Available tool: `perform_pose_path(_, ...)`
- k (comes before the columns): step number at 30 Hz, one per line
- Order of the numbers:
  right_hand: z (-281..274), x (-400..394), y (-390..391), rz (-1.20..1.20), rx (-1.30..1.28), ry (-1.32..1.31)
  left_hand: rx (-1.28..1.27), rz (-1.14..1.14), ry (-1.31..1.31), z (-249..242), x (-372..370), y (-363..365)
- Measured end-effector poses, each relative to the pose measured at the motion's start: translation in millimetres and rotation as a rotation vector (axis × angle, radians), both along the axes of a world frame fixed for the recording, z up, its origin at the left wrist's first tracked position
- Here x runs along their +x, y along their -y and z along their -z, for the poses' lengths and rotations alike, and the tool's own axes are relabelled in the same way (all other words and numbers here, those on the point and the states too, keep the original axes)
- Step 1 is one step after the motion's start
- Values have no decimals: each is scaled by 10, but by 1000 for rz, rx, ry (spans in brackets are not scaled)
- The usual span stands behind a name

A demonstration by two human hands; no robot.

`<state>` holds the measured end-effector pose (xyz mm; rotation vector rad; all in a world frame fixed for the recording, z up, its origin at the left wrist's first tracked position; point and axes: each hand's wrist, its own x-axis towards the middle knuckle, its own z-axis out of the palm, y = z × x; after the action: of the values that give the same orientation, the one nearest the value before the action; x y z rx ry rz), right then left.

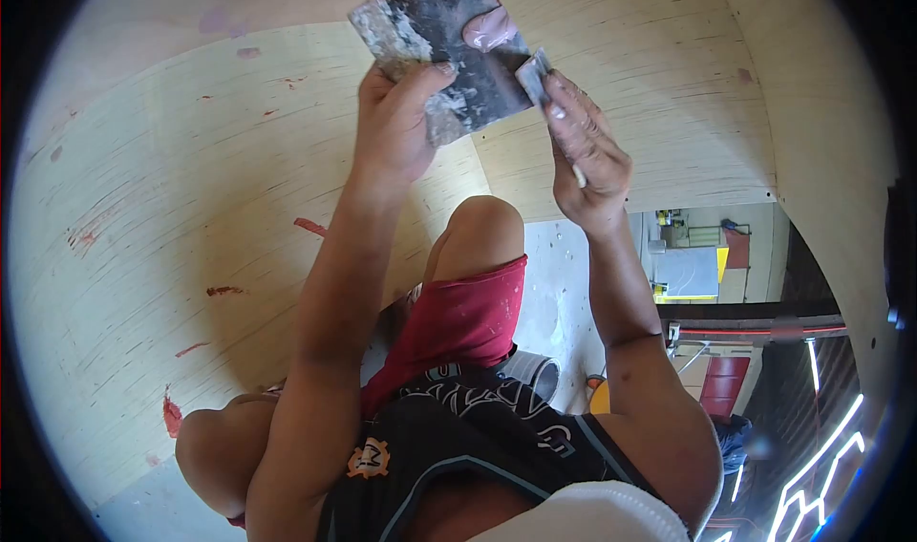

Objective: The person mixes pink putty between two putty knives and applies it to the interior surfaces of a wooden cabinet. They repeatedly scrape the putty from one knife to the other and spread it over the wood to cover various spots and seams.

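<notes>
Left hand: the left hand (396, 127) is raised before the plywood, its grip pressed together on the lower edge of the square plate (441, 50), thumb across the face.
Square plate: a flat, dirty grey plate, crusted with dried filler, held tilted near the top of the view, close in front of the plywood panel (172, 208); I cannot tell whether it touches the wood.
Putty blob: a pinkish lump of putty (489, 28) sits on the plate's face, near its right side.
Right hand: the right hand (585, 155) is just right of the plate, its grip pinching a small scraper (533, 72) whose blade meets the plate's right edge.
Plywood panel: pale, grainy sheets fill the background, a seam running between them; reddish smears and spots (308, 225) are scattered over the left part.
Person: a bent knee (482, 232) shows between the forearms, with red shorts (458, 318) and a black patterned shirt (458, 427) below.
Lower right: past the panel's edge, a floor and distant objects, too small to tell.
</notes>
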<state>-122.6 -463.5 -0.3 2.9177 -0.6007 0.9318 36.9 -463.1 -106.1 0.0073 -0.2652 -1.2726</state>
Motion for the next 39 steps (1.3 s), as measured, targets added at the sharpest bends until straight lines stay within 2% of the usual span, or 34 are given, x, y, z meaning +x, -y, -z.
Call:
perform_pose_path(3,-96,-46,-63,47,-60,-112,-14,-36,-36,-1,160,-96)
perform_pose_path(5,-195,-186,-55,220,-57,-285,-71,6,-97,-20,252,-139)
perform_pose_path(7,-325,-190,-106,233,-68,-224,-10,-141,105,-46,290,-145)
perform_pose_path(9,-523,-139,-217,155,-118,-197,-4,-145,150,-83,302,-168)
perform_pose_path(11,-654,-85,-285,148,-186,-254,-4,-166,264,-106,285,-189)
perform_pose_path(13,-753,-9,-352,101,-227,-420,-8,-189,319,-144,256,-232)
perform_pose_path(15,-766,65,-381,86,-262,-428,-8,-226,375,-149,250,-284)
perform_pose_path(17,-768,117,-416,87,-315,-563,48,-330,555,-143,244,-303)
perform_pose_path(18,-740,73,-428,81,-262,-581,31,-332,550,-149,236,-324)
perform_pose_path(20,-804,24,-432,67,-188,-662,53,-294,210,-195,301,-341)
perform_pose_path(21,-794,-15,-376,119,-81,-585,104,-330,122,-206,368,-335)
perform_pose_path(23,-791,-236,-111,295,-216,-331,182,-376,155,5,585,-241)
perform_pose_path(25,-933,-372,198,664,-442,-322,292,-255,258,538,911,-64)
perform_pose_path(27,-1145,-472,583,787,-814,-472,324,-89,286,1225,1165,133)
perform_pose_path(29,-1350,-526,988,728,-1094,-585,370,72,278,1895,1325,173)
perform_pose_path(31,-1505,-654,1510,758,-1190,-616,525,175,294,2400,1347,98)
perform_pose_path(32,-1541,-712,1744,778,-1276,-654,640,213,301,2537,1345,74)
perform_pose_path(33,-1571,-740,1937,785,-1276,-656,637,218,305,2541,1340,75)
perform_pose_path(35,-1618,-802,2249,1087,-1136,-847,608,293,340,2475,1313,87)
perform_pose_path(39,-1699,-952,2707,1126,-1161,-819,570,272,312,2441,1280,154)
